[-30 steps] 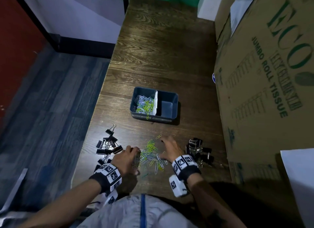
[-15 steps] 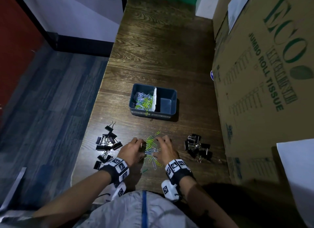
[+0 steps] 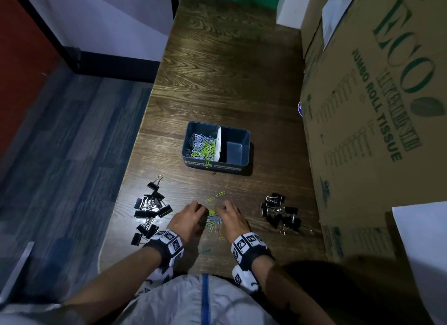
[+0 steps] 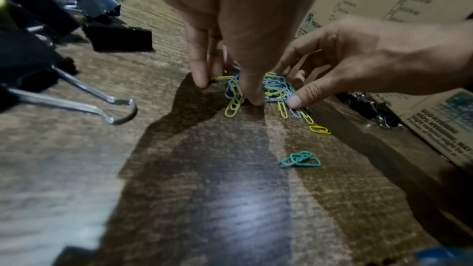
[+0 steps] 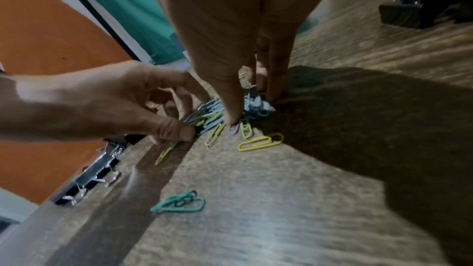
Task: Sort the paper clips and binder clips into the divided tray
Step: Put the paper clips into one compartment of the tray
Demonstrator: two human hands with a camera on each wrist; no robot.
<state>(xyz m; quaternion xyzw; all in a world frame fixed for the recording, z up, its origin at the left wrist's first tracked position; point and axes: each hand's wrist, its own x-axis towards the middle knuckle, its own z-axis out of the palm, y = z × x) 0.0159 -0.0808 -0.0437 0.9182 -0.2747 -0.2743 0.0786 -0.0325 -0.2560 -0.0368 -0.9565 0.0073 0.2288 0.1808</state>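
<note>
A loose heap of yellow, blue and green paper clips (image 3: 212,219) lies near the table's front edge. My left hand (image 3: 187,218) and right hand (image 3: 232,219) close in on it from both sides, curled fingers and thumbs squeezing the heap (image 4: 274,88) together on the wood. The blue divided tray (image 3: 217,166) stands farther back; its left compartment holds paper clips (image 3: 202,148) and its right compartment (image 3: 233,150) shows only bare floor. Black binder clips lie in a left pile (image 3: 150,208) and a right pile (image 3: 280,213). Linked green clips (image 5: 179,202) lie nearer me.
A big cardboard box (image 3: 362,131) walls off the table's right side. The table's left edge (image 3: 125,179) drops to the floor just beyond the left binder clips. Two yellow clips (image 3: 215,196) lie just past my fingertips. Bare wood stretches behind the tray.
Both hands have slid inward toward each other, drawing the scattered paper clips into a tight heap between them. The binder clip piles and the tray have not moved.
</note>
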